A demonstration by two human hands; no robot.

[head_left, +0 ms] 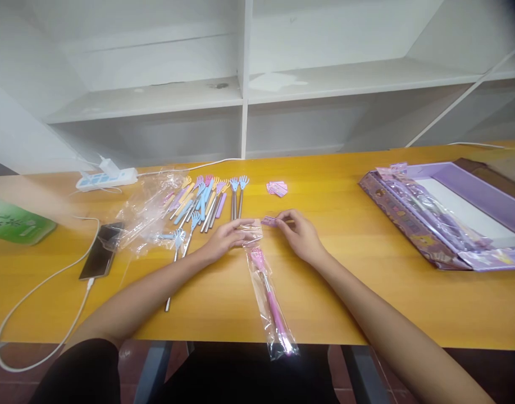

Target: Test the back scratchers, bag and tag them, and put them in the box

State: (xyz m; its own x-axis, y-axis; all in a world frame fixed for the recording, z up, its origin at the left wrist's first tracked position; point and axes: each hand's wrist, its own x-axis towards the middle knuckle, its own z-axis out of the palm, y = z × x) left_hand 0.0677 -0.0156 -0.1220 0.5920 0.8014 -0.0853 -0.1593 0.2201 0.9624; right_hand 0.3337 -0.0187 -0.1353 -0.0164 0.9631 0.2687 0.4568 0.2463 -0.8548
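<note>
A pink back scratcher (274,306) lies inside a clear plastic bag (262,300), its lower end reaching past the table's front edge. My left hand (226,240) has its fingers closed at the bag's upper end. Just to the right, my right hand (301,237) pinches a small purple card (269,221) between thumb and fingers, close to the bag's mouth. Similar pink cards (277,188) lie in a small pile beyond the hands. Left of them are several loose back scratchers (204,202) in blue, yellow, purple and pink.
Crumpled clear plastic (145,210) lies beside the scratchers. Further left are a phone (101,251) on a white cable, a power strip (106,178) and a green pouch (19,221). A purple box (413,235) with bagged items stands at right. White shelving (244,84) rises behind.
</note>
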